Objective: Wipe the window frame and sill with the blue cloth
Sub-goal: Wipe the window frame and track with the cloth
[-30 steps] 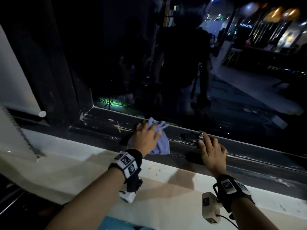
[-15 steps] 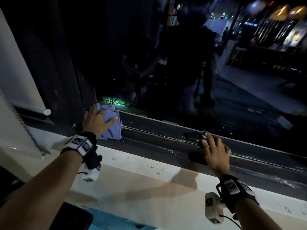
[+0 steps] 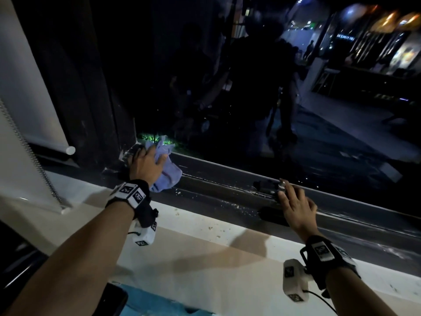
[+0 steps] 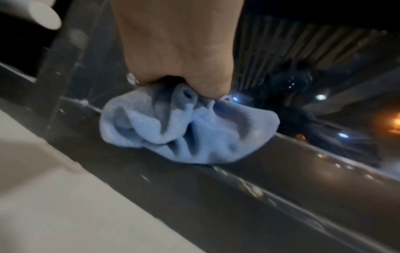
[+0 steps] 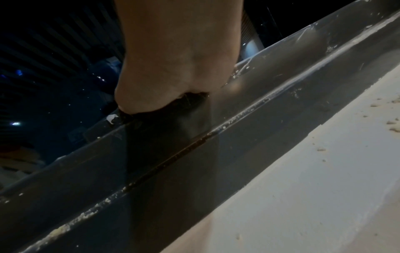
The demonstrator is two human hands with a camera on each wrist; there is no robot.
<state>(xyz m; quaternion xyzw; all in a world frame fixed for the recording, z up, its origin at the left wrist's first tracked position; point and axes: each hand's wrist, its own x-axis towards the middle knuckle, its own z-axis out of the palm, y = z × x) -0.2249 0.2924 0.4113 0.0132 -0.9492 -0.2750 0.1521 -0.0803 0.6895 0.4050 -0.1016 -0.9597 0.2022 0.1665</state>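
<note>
My left hand [image 3: 148,164] grips the bunched blue cloth [image 3: 169,177] and presses it on the dark window frame [image 3: 227,196] near its left corner. From the left wrist view the cloth [image 4: 190,131] is gathered under the palm of my left hand [image 4: 173,51] and lies on the frame rail [image 4: 259,196]. My right hand [image 3: 296,202] rests on the frame further right, fingers spread and straight, holding nothing. The right wrist view shows my right hand [image 5: 177,59] on the rail [image 5: 173,171] above the white sill [image 5: 303,171]. The sill [image 3: 205,238] runs below both hands.
A white roller blind [image 3: 27,87] with a bead chain [image 3: 29,156] hangs at the left, close to the corner. Pale crumbs [image 3: 214,229] dot the sill and rail. A small metal knob [image 3: 282,185] sits by my right fingertips. Dark glass fills the space above.
My left hand swept the cloth left along the frame from near the middle to the left corner, then eased slightly right. The right hand stayed where it was.
</note>
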